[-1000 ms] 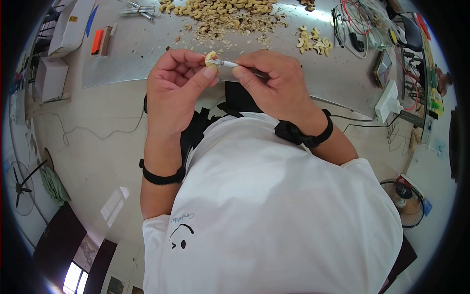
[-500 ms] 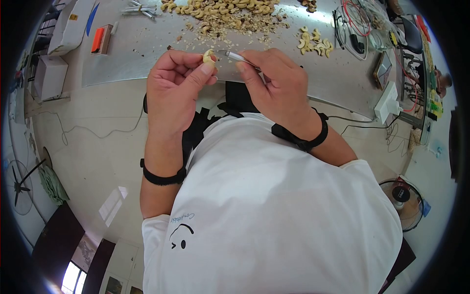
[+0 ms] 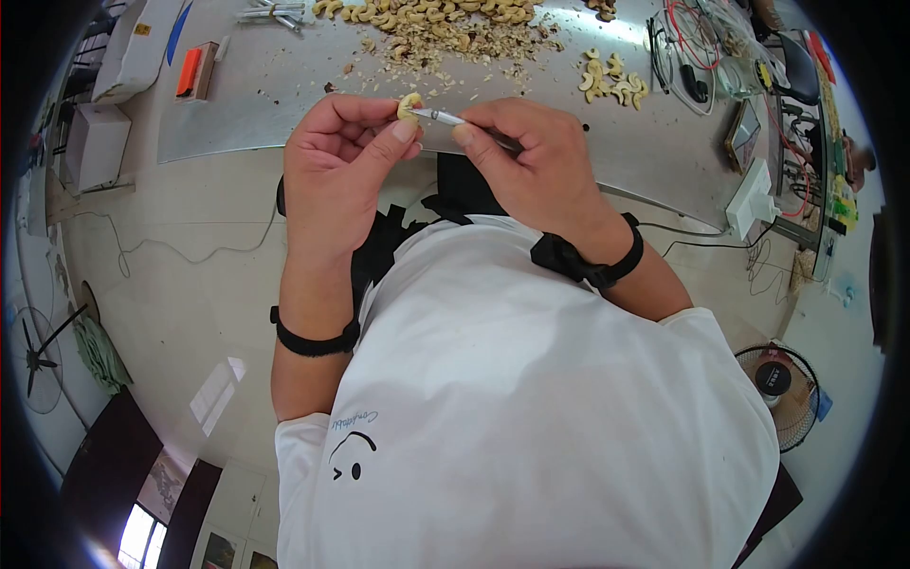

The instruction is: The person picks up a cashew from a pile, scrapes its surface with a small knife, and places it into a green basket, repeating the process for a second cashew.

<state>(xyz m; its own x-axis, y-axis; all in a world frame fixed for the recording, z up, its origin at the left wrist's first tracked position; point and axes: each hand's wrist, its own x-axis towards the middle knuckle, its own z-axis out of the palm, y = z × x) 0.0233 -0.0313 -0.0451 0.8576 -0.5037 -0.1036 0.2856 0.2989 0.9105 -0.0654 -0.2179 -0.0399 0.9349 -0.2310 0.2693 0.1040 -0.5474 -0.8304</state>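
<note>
Between the thumb and fingers of my left hand (image 3: 346, 156) is a pale, curved cashew nut (image 3: 409, 103), pinched above the table's near edge. My right hand (image 3: 536, 142) is closed round a slim silver craft knife (image 3: 441, 117), held like a pen. Its narrow tip points left and meets the cashew, apparently touching its right side. Beyond the hands lies a heap of cashews (image 3: 436, 17), with crumbs and skin flakes (image 3: 455, 47) scattered on its near side. A smaller group of cashews (image 3: 613, 81) rests to the right.
The metal table (image 3: 246, 119) carries an orange-and-brown box (image 3: 196, 73) and a bundle of silver tools (image 3: 272, 13) at left. Cables (image 3: 690, 38), a glass jar (image 3: 737, 78) and a white power strip (image 3: 752, 199) are on the right. A fan (image 3: 777, 394) stands lower right.
My right hand has brought the knife left, so its tip now meets the cashew instead of standing just apart from it. My left hand keeps its pinch on the nut.
</note>
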